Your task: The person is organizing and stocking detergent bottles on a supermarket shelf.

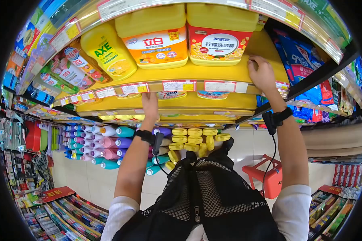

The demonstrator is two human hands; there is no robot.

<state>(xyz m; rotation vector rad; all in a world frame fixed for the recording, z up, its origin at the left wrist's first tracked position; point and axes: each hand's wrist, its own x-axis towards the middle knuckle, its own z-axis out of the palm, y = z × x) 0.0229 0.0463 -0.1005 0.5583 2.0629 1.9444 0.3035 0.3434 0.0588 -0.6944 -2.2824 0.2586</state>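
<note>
My right hand point(261, 73) rests on the yellow shelf point(213, 76), just right of a large yellow jug with a red label point(218, 42); its fingers curl, and what they hold, if anything, is hidden. Below the shelf's price-tag edge is my left hand point(150, 105), its fingertips out of sight under the strip. Left of the red-labelled jug stand a yellow jug with an orange label point(159, 44) and a yellow AXE bottle point(108, 52). Smaller clear bottles point(84, 62) line the shelf further left.
Many coloured bottles point(108, 142) and yellow-capped jugs point(195, 139) stand on the floor below the shelves. A red stool point(272, 180) is at the right. Blue bags point(301, 64) fill the neighbouring shelf. A black mesh bag point(205, 197) hangs at my front.
</note>
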